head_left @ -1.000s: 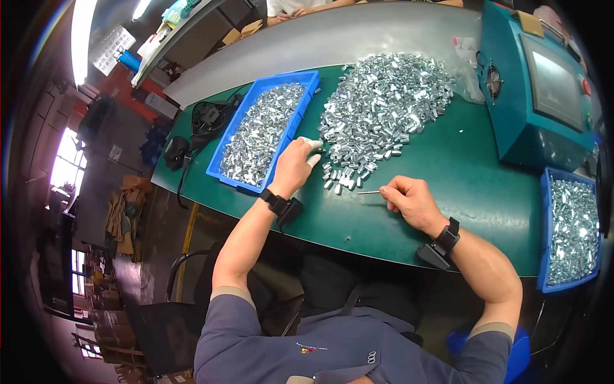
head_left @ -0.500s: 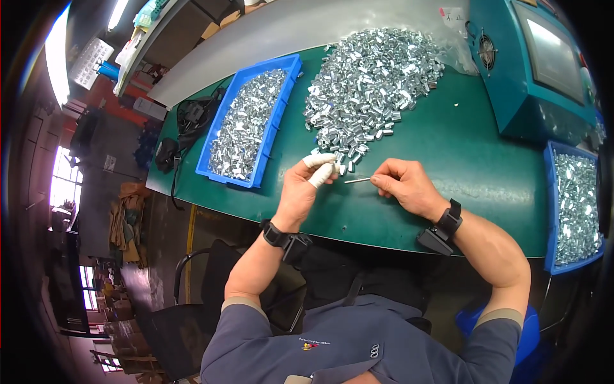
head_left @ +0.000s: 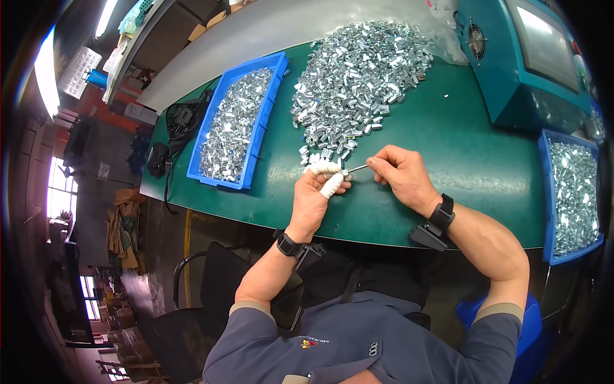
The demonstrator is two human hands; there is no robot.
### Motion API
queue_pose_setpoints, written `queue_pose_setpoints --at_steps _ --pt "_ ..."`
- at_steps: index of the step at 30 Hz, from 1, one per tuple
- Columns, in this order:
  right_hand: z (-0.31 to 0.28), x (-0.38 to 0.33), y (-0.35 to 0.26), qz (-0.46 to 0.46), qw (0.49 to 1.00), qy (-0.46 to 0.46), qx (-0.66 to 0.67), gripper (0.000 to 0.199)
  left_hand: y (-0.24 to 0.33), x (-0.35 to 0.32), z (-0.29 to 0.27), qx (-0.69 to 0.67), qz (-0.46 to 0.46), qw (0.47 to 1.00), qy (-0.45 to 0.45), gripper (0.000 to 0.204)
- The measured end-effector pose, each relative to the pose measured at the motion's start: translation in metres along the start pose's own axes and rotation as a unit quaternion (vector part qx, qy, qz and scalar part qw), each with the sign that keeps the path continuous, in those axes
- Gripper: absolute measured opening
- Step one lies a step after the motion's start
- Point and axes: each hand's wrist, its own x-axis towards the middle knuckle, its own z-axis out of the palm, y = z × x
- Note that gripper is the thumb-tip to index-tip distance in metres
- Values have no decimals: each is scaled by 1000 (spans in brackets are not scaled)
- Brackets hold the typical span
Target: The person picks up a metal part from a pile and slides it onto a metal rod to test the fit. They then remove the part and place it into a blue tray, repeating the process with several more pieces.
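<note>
My left hand (head_left: 314, 193), with white wraps on its thumb and a finger, pinches a small silvery metal sleeve (head_left: 345, 173) in front of the pile. The fingertips hide much of that piece. My right hand (head_left: 401, 177) holds a thin metal rod (head_left: 360, 168) between thumb and fingers. The rod's left end meets the sleeve; whether it sits inside or only touches, I cannot tell. Just beyond both hands lies a large heap of short shiny metal sleeves (head_left: 361, 80), a few of them close to my left fingertips.
A blue tray (head_left: 254, 153) full of similar metal pieces stands left on the green table (head_left: 441, 141). Another filled blue tray (head_left: 549, 192) is at the right edge. Behind it stands a teal machine (head_left: 505, 89) with a screen. A black strapped item (head_left: 185, 121) lies far left.
The rod's tip, apart from my left fingers before, now reaches the piece they hold. My hands have come closer together. The whole view has shifted slightly.
</note>
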Motion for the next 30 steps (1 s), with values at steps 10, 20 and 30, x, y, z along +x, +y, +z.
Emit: queue_pose_setpoints --at_steps 10,20,30 --pt "0 -1 -8 -8 992 -53 -110 45 -1 -2 0 17 12 1000 -3 17" --pt "1 1 -12 -55 981 -89 -163 34 1 -1 3 14 4 1000 -25 17" --pt "4 -6 -7 -78 987 -65 -121 21 -11 -7 2 26 23 998 -55 18"
